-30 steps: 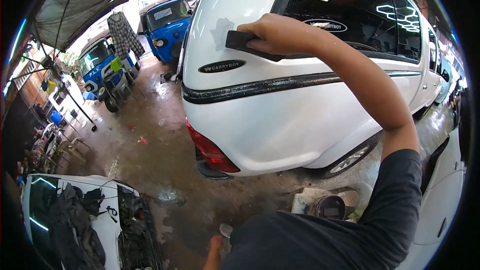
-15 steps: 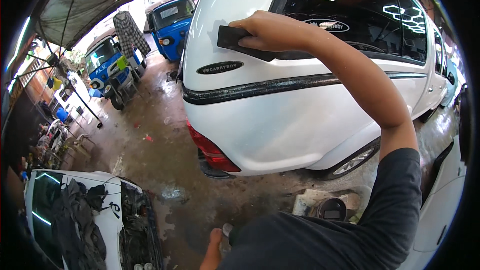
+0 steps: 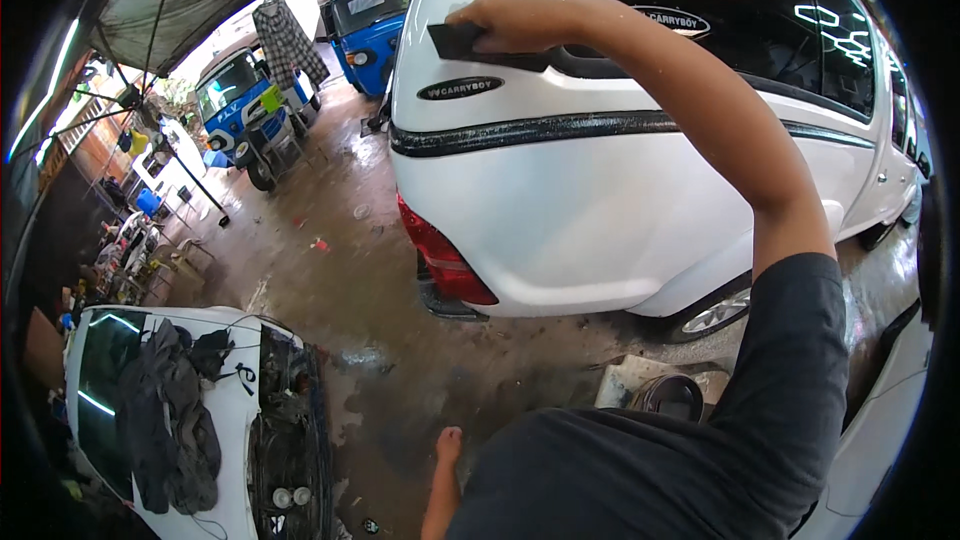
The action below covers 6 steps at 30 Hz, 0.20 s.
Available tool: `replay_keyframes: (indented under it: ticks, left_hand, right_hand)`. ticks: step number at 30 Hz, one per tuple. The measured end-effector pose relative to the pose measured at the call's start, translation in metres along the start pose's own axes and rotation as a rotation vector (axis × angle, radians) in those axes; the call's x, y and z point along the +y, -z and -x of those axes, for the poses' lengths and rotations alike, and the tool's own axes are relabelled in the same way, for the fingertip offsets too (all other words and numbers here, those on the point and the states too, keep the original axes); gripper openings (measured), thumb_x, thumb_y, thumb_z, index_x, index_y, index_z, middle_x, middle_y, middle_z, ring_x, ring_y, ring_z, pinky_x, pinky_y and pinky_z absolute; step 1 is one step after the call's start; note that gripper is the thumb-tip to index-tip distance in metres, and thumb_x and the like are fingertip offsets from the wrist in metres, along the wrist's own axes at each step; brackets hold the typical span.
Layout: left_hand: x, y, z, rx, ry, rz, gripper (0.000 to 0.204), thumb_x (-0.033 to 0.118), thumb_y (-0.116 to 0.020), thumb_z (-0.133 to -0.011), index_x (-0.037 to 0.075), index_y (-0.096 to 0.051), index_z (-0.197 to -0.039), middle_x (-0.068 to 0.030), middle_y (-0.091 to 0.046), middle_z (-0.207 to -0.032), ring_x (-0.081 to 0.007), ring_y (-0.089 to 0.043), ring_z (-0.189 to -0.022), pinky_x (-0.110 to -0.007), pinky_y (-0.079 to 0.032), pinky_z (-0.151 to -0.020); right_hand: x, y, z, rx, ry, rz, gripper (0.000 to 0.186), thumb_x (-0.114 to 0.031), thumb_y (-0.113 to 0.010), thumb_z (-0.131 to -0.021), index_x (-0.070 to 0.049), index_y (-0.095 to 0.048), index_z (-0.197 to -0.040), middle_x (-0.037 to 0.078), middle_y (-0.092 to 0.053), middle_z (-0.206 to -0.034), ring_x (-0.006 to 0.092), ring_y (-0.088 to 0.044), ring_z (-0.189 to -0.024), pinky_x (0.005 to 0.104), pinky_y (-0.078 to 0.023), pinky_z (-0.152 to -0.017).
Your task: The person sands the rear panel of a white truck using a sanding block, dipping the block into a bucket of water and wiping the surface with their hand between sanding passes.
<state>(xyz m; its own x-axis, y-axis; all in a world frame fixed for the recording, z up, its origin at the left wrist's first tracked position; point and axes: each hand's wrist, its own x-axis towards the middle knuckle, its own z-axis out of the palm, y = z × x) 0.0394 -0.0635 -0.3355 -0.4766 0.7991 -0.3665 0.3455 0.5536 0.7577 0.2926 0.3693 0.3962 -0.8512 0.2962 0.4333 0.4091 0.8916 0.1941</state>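
High on the rear corner of a white vehicle's body (image 3: pixel 600 210), my right hand (image 3: pixel 510 18) presses a dark flat rectangular pad (image 3: pixel 455 42) to the painted panel. Fingers wrap over the pad; its left end sticks out past them. Whether it is sandpaper or a block I cannot make out. Just below sits a black oval badge (image 3: pixel 460 88), and lower runs a black trim strip (image 3: pixel 540 135). My left hand (image 3: pixel 450 443) hangs low over the floor, looking small and curled closed, with nothing visible in it.
A bucket (image 3: pixel 672 398) stands on a pale slab beside me. At lower left is a white car (image 3: pixel 230 410) with dark cloth on it and its front bay exposed. Blue three-wheelers (image 3: pixel 370 30) are parked behind. Another pale vehicle (image 3: pixel 870 440) is close on my right.
The view has shifted, so the vehicle sits higher and farther right. My right hand and the pad have moved slightly upward along the panel. My left hand has swung a little.
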Motion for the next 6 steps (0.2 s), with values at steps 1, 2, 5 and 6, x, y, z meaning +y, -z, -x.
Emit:
replay_keyframes:
  ticks: [1,2,5,6]
  left_hand:
    - [-0.014,-0.002,0.019,0.076,-0.038,0.010,0.029,0.028,-0.062,-0.094,0.001,-0.072,-0.101,-0.0180,-0.072,-0.097,-0.0312,-0.070,-0.092,-0.041,-0.053,-0.085]
    - [-0.033,-0.003,0.041,0.160,-0.070,0.028,0.027,0.025,-0.063,-0.094,0.000,-0.071,-0.099,-0.0184,-0.072,-0.096,-0.0297,-0.070,-0.089,-0.041,-0.054,-0.082]
    - [-0.079,0.000,0.106,0.006,0.088,-0.018,0.030,0.028,-0.064,-0.097,0.004,-0.066,-0.115,-0.0161,-0.073,-0.098,-0.0273,-0.070,-0.090,-0.042,-0.053,-0.083]
    - [-0.090,0.004,0.123,0.011,0.095,-0.008,0.030,0.028,-0.064,-0.097,0.004,-0.066,-0.115,-0.0161,-0.073,-0.098,-0.0273,-0.070,-0.090,-0.042,-0.053,-0.083]
  right_hand:
    - [0.003,0.006,0.001,0.006,-0.002,-0.002,0.040,-0.006,-0.065,-0.088,-0.005,-0.067,-0.129,0.022,-0.074,-0.099,0.0357,-0.073,-0.089,0.0431,-0.057,-0.086]
    - [0.004,0.014,0.000,0.021,-0.021,-0.044,0.041,-0.007,-0.065,-0.088,-0.005,-0.067,-0.129,0.022,-0.074,-0.098,0.0354,-0.073,-0.089,0.0435,-0.056,-0.085]
    - [0.003,0.019,0.010,-0.001,-0.061,-0.097,0.042,-0.008,-0.066,-0.087,-0.004,-0.067,-0.128,0.022,-0.074,-0.100,0.0355,-0.072,-0.091,0.0438,-0.055,-0.085]
    - [0.002,0.014,0.010,-0.021,-0.032,-0.025,0.042,-0.008,-0.066,-0.087,-0.004,-0.067,-0.129,0.022,-0.074,-0.101,0.0356,-0.073,-0.091,0.0433,-0.055,-0.087]
